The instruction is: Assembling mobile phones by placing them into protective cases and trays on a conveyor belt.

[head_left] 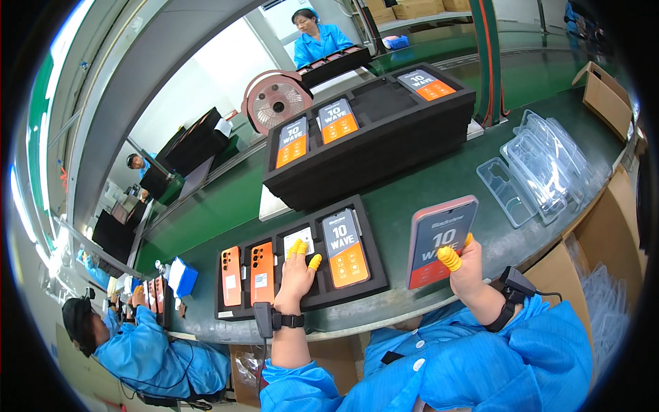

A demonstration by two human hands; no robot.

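My right hand (469, 269), with yellow finger cots on, grips a smartphone (424, 240) upright above the green bench. An orange and grey printed film covers its screen. My left hand (296, 280) reaches over a black foam tray (374, 264), fingers stretched and their yellow-cotted tips on a white printed label or paper (307, 235) in a slot; what lies beneath is partly hidden. To its left in the tray, two orange phones (231, 264) lie camera side up. A film-covered phone (345, 248) lies screen up in the slot to its right.
Behind stands a stack of black foam trays (384, 147) with several film-covered phones. Clear plastic phone cases (546, 165) are piled at right, near cardboard boxes (607, 96). A pink fan (278, 103) stands beyond. Co-workers in blue (161, 350) sit at left and at the back.
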